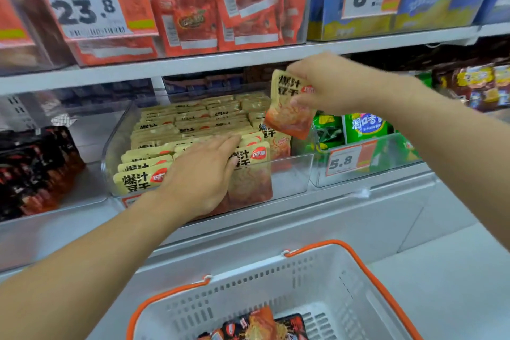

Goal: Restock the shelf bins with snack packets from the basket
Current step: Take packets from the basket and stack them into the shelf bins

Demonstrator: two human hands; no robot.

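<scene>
packet [289, 107] in right hand [331, 83] — above bin [289, 174]

A single wide-angle view from a head-worn camera, looking forward and down at close range onto store shelves [248, 59] at twelve o'clock, with a white basket [276, 279] just below at six o'clock

Beige-and-orange packet [289, 103], orange-rimmed white basket [276, 281]
</scene>
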